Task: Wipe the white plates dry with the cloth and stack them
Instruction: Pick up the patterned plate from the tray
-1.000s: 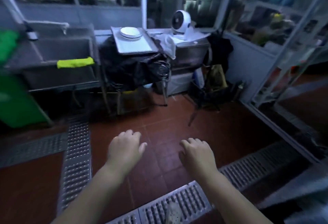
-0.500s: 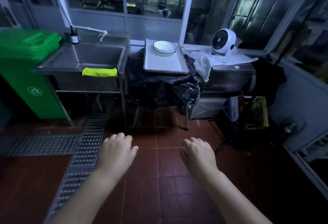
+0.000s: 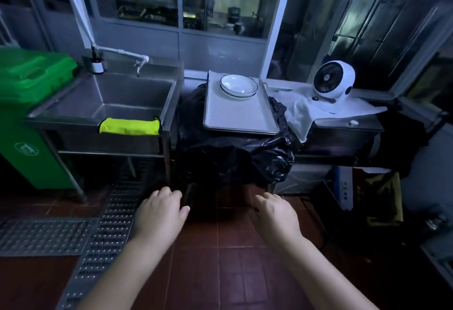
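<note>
Left hand (image 3: 159,214) and right hand (image 3: 275,214) held out low over red tile floor (image 3: 220,273), fingers loosely curled, holding nothing. White plates (image 3: 239,85) sit stacked at far end of metal tray (image 3: 240,116) atop a black-bagged stand (image 3: 232,160). Yellow cloth (image 3: 130,126) drapes over steel sink (image 3: 127,93) front rim, left of the stand.

Green, white and steel grey over red-brown.
The plates (image 3: 239,85) are white with a dark rim line; the tray (image 3: 239,118) under them is pale grey, the bag (image 3: 232,155) black. The cloth (image 3: 130,126) on the sink's front edge is yellow-green, the sink (image 3: 110,98) steel grey, the bin (image 3: 29,103) green. The fan (image 3: 334,82) is white with a dark grille. The floor tiles (image 3: 220,273) are red-brown, the drain grating (image 3: 105,231) grey with rows of studs.
</note>
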`<move>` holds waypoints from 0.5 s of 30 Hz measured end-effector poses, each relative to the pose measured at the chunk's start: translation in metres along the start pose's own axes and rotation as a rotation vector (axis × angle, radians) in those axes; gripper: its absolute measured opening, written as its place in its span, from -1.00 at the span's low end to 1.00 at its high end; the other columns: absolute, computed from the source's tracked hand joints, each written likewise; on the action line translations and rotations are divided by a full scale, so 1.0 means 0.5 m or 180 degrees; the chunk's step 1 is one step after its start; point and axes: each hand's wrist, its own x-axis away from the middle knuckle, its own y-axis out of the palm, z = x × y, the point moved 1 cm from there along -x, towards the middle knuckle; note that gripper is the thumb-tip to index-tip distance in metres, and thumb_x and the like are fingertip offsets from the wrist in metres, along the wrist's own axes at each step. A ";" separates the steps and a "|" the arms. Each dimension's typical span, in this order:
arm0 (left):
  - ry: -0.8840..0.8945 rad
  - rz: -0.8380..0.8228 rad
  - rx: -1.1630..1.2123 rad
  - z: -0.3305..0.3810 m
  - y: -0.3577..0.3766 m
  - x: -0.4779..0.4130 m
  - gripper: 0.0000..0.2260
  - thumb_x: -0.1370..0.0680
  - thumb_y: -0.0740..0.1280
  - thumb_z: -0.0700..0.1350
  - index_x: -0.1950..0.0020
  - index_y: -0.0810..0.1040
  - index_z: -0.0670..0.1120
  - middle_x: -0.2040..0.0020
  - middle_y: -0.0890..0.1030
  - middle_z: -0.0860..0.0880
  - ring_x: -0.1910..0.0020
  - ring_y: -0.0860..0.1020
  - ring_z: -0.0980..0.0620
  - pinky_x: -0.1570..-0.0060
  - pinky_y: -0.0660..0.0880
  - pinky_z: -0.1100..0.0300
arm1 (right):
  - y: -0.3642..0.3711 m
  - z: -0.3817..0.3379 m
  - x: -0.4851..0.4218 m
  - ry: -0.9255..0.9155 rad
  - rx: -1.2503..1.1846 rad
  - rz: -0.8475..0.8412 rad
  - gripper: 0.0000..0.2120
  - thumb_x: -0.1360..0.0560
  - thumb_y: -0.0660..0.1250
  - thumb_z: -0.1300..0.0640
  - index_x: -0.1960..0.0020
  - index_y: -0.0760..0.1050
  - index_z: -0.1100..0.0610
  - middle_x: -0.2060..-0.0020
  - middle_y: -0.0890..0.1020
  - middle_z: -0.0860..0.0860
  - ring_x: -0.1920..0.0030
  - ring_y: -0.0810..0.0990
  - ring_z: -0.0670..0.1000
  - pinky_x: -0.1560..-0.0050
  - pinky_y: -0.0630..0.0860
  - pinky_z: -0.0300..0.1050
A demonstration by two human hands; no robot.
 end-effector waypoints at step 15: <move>0.0121 -0.0300 0.0020 0.033 0.099 -0.525 -0.71 -0.55 0.25 0.14 -0.20 0.53 0.05 -0.11 0.53 0.07 -0.17 0.49 0.04 0.10 0.45 0.15 | 0.097 0.106 -0.503 0.0423 -0.0183 -0.0007 -0.77 -0.50 0.25 -0.04 -0.10 0.57 -0.03 0.04 0.59 -0.06 -0.04 0.52 0.03 0.04 0.43 -0.10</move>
